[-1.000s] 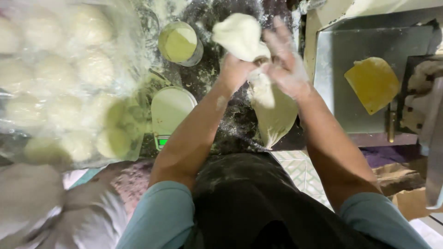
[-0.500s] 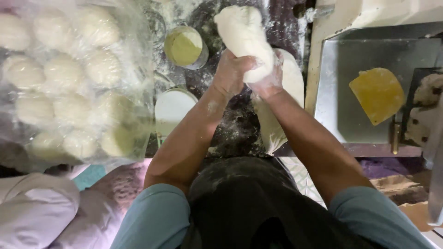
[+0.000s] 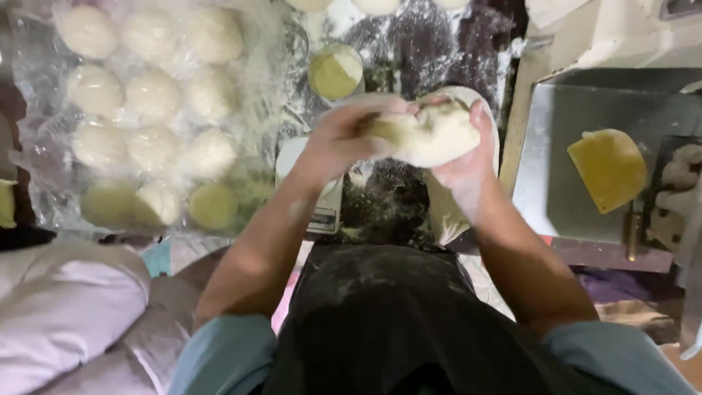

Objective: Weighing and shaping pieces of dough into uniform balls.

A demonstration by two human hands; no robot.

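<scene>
From the head camera I look down on my own body. I wear a short-sleeved teal shirt, its sleeves ending above the elbows and showing at both lower corners. Over it hangs a black apron, dusted with pale flour across the chest. My forearms are bare, with a few floury smudges. My left hand [image 3: 344, 139] and right hand [image 3: 468, 164] carry no gloves, rings or watch, and both are coated in white flour.
</scene>
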